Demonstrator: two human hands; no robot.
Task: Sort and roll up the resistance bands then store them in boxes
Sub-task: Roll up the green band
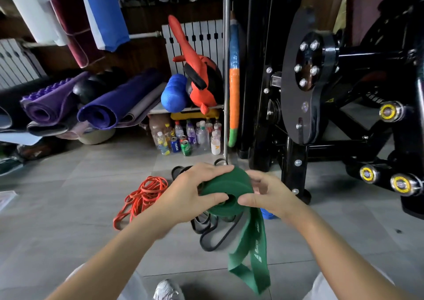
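Both hands grip a half-rolled green band (223, 190), left hand (190, 194) and right hand (269, 195) pinching its coil; orange bands (143, 196) lie on the floor

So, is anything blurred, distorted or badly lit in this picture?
Head view: the wide lens bends lines near the edges; the loose tail of the green band is motion-blurred, while the left hand and right hand gripping its roll look sharp; light is soft, with glare on the bolts of the black machine.

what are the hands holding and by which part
Both grip the wide green rubber resistance band by its rolled-up coil, left hand on the left side, right hand on the right.
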